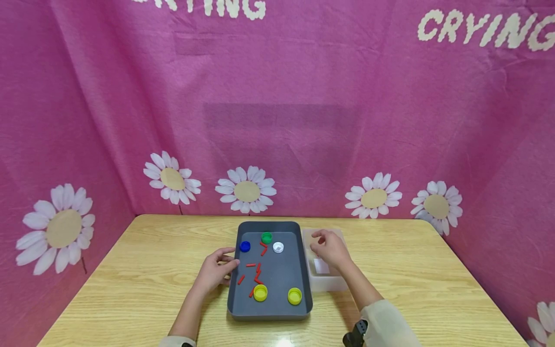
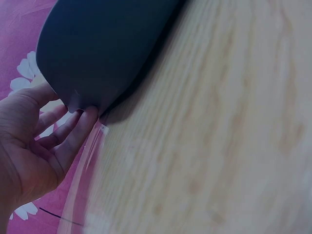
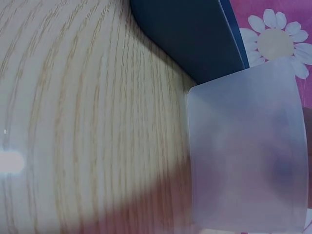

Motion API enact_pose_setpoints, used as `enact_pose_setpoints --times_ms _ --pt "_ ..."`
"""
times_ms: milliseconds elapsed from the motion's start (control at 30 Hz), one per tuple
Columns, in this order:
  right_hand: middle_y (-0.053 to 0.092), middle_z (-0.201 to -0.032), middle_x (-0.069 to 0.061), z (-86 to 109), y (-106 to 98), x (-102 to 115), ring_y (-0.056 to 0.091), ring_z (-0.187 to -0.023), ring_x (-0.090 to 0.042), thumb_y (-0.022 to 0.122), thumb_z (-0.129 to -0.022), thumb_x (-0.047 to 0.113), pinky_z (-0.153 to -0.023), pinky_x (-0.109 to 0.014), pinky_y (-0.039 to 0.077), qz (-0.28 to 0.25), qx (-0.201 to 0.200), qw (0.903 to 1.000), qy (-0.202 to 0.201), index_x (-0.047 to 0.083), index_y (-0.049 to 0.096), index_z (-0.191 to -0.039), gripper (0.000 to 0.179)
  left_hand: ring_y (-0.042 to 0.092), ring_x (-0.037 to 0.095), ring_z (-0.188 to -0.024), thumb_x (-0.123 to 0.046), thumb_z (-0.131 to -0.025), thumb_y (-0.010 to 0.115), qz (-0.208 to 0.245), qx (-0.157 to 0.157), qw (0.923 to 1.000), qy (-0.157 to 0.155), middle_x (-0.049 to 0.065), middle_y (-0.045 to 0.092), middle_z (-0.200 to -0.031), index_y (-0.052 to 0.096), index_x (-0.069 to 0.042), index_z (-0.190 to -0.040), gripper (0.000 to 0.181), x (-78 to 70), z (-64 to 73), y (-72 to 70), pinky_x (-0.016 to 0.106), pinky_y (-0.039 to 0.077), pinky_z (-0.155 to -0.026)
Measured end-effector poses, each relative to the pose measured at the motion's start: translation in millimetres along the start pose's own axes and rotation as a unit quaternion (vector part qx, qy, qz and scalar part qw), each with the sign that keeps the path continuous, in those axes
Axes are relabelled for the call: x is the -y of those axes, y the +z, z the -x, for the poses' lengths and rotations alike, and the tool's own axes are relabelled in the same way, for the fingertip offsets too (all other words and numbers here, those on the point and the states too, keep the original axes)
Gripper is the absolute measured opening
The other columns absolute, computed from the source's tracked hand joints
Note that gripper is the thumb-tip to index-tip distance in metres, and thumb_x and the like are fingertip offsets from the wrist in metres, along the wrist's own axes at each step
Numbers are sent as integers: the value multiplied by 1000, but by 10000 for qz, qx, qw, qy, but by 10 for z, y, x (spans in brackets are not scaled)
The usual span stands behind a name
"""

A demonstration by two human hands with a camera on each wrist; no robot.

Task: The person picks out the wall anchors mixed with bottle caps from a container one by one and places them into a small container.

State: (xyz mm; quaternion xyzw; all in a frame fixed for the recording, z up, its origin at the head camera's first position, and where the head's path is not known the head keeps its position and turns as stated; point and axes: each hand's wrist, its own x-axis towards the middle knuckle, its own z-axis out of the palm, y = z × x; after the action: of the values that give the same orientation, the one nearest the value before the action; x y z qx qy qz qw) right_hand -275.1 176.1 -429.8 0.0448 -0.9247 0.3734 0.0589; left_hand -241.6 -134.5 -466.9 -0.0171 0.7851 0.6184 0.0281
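Fingers, L hand [image 1: 212,272]: tray [image 1: 286,272] edge gripped, prob. for steadying.
Fingers, R hand [image 1: 331,248]: loosely bent, held apart over frosted box [image 1: 327,284]; nothing seen gripped.
Tray: red pcs [image 1: 250,264] strewn; blue cap [image 1: 244,246], green cap [image 1: 266,237], white cap [image 1: 278,247], 2 yellow caps [image 1: 260,293] [image 1: 295,296] incl.
Box: set beside tray, prob. for short reach.

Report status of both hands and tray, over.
Left hand holds gray tray, left side. Right hand over translucent box. Tray carries caps, red sticks. No obstruction seen.
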Motion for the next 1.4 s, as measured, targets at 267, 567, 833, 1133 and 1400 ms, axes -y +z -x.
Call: enact_pose_setpoints --times_ms 267,567,833,1133,1400 --pt "63 -95 -15 -22 4 123 56 -78 -21 66 -81 17 -63 -28 46 170 -114 9997 -159 5 68 -102 24 62 17 -69 -10 -86 65 16 -30 10000 -35 18 62 -104 55 -3 -127 43 -7 4 -7 36 57 -52" --pt "62 -91 -13 -28 41 282 55 -74 -19 66 -81 19 -61 -27 44 68 -448 9987 -228 6 70 -97 22 61 16 -67 -10 -85 66 -13 -37 10000 -9 18 62 -104 55 -3 -126 43 22 -20 2 34 56 -50" --pt "59 -82 -11 -14 113 457 50 -71 -17 69 -80 17 -59 -25 41 -86 -541 9972 -514 6 70 -93 18 60 15 -68 -9 -85 66 39 -55 10000 -23 18 61 -103 55 -3 -126 43 42 -27 1 33 56 -50" --pt "57 -86 -9 39 260 631 50 -73 -16 70 -82 20 -58 -25 43 2 -178 9986 -495 10 70 -96 17 61 15 -69 -10 -86 66 -50 -38 10000 -11 17 62 -104 55 -4 -126 42 58 -27 -4 34 56 -51" --pt "57 -83 -8 80 455 710 48 -67 -14 69 -83 21 -54 -24 42 71 79 9980 -624 9 70 -96 18 61 16 -70 -10 -85 66 -24 -21 10000 0 18 62 -103 55 -4 -126 42 48 -25 -1 34 56 -51"
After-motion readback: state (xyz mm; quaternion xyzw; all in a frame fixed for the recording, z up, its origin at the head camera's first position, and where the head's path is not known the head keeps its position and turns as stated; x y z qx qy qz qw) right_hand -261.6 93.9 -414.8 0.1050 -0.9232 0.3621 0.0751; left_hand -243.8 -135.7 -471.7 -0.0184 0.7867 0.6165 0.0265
